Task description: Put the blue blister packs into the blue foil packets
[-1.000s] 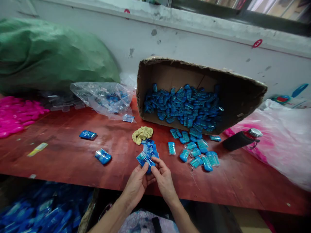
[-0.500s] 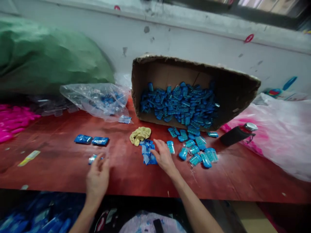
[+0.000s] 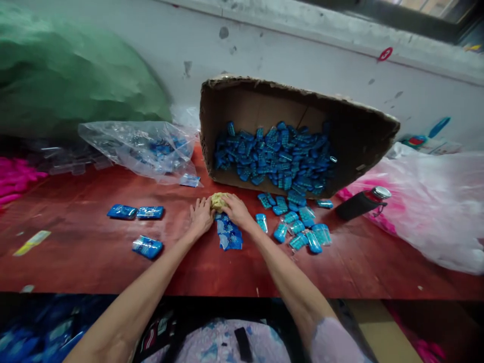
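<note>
1. Head view — left hand (image 3: 202, 217) and right hand (image 3: 236, 208) are at the yellow bundle (image 3: 218, 202), near frame centre.
2. Whether they are clamped on it, I cannot tell.
3. Blue wrappers (image 3: 230, 236) lie just below the bundle.

There are one left hand (image 3: 201, 218) and one right hand (image 3: 236, 209), one yellow bundle (image 3: 218, 201), one pile of blue wrappers (image 3: 230, 234) too overlapped to count, and three blue packets (image 3: 147, 247) on one tabletop (image 3: 94, 264). More than a dozen teal packs (image 3: 313, 242) lie outside one cardboard box (image 3: 264, 103), with uncountably many inside. Elsewhere stand one bottle (image 3: 353, 204), one green sack (image 3: 75, 75), one clear bag (image 3: 123, 146) and one pink-and-white bag (image 3: 427, 201).
</note>
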`<action>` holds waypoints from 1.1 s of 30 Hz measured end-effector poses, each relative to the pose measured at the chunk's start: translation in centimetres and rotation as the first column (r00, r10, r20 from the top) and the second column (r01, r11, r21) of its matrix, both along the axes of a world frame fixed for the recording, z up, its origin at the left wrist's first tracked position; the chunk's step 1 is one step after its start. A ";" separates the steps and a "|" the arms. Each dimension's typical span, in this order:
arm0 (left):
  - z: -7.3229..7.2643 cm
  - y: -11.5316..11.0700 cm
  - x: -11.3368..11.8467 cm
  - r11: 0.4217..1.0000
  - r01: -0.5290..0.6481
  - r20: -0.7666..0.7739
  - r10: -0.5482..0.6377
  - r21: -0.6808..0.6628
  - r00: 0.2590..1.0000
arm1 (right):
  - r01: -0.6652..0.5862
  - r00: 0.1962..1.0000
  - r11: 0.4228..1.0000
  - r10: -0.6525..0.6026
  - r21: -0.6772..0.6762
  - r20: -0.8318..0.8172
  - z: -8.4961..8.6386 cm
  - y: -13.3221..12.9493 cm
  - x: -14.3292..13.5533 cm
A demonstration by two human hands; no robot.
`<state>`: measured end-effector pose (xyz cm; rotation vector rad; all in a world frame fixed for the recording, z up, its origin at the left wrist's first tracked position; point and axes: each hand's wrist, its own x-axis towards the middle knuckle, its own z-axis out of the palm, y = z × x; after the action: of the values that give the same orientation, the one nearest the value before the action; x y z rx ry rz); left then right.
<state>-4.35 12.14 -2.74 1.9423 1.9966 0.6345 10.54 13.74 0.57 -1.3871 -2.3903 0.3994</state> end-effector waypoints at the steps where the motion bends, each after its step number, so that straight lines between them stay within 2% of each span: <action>1: 0.0 0.1 0.0 1.000 0.005 0.011 -0.005 0.004 1.000 | 0.020 1.000 1.000 -0.019 0.022 -0.005 0.1 -1.2 0.9; 3: 0.4 0.3 0.0 1.000 0.002 0.034 -0.003 0.021 0.999 | 0.048 0.999 0.997 -0.048 0.056 -0.005 -0.1 -4.0 2.5; 6: 1.4 -0.3 0.1 0.997 -0.040 0.066 0.036 0.059 0.997 | 0.087 0.996 0.992 -0.088 0.093 0.009 -1.4 -7.8 3.7; 9: 2.4 -3.2 0.5 0.985 -0.090 0.159 0.066 0.148 0.985 | 0.133 0.991 0.984 -0.135 0.122 0.008 -2.7 -9.7 3.5; 10: 2.7 -4.6 0.7 0.969 -0.134 0.273 0.075 0.205 0.959 | 0.140 0.990 0.982 -0.142 0.127 0.007 -2.8 -9.9 3.3; 12: 3.0 -7.7 1.3 0.958 -0.212 0.493 0.091 0.195 0.865 | 0.158 0.987 0.977 -0.160 0.141 -0.001 -2.8 -10.1 3.0; 13: 3.0 -9.1 1.7 0.959 -0.258 0.599 0.139 0.117 0.789 | 0.177 0.984 0.972 -0.177 0.156 -0.012 -2.5 -10.1 2.9; 15: 3.0 -11.4 2.8 0.945 -0.300 0.759 0.291 -0.133 0.582 | 0.223 0.975 0.956 -0.216 0.192 -0.055 -1.7 -10.4 2.8; 17: 3.0 -12.7 3.9 0.911 -0.215 0.835 0.409 -0.351 0.368 | 0.246 0.967 0.946 -0.226 0.211 -0.115 -0.6 -11.1 2.6; 18: 3.0 -12.9 4.3 0.901 -0.146 0.857 0.433 -0.408 0.279 | 0.241 0.966 0.948 -0.213 0.207 -0.147 -0.1 -11.5 2.5; 21: 3.2 -12.7 5.1 0.909 -0.013 0.905 0.416 -0.416 0.088 | 0.202 0.950 0.967 -0.154 0.157 -0.272 1.0 -12.5 2.0; 24: 3.6 -12.4 5.0 0.917 0.016 0.917 0.399 -0.398 -0.026 | 0.158 0.869 0.987 -0.124 0.032 -0.478 1.3 -12.9 2.1; 26: 3.9 -12.4 4.9 0.919 0.054 0.916 0.395 -0.391 -0.078 | 0.137 0.799 0.989 -0.144 -0.056 -0.583 1.2 -12.8 2.4; 28: 4.0 -12.4 5.0 0.925 0.089 0.921 0.377 -0.369 -0.100 | 0.139 0.772 0.985 -0.173 -0.103 -0.611 0.9 -12.8 2.5; 30: 3.9 -12.4 5.3 0.936 0.077 0.931 0.349 -0.342 -0.103 | 0.152 0.784 0.982 -0.189 -0.113 -0.591 0.8 -13.0 2.3; 33: 3.6 -11.9 5.7 0.934 -0.026 0.930 0.352 -0.356 -0.108 | 0.152 0.778 0.979 -0.203 -0.136 -0.595 0.6 -13.3 1.9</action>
<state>1.35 0.23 0.88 0.3818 1.0777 1.3207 12.39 0.40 1.21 -1.2549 -1.7162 0.7657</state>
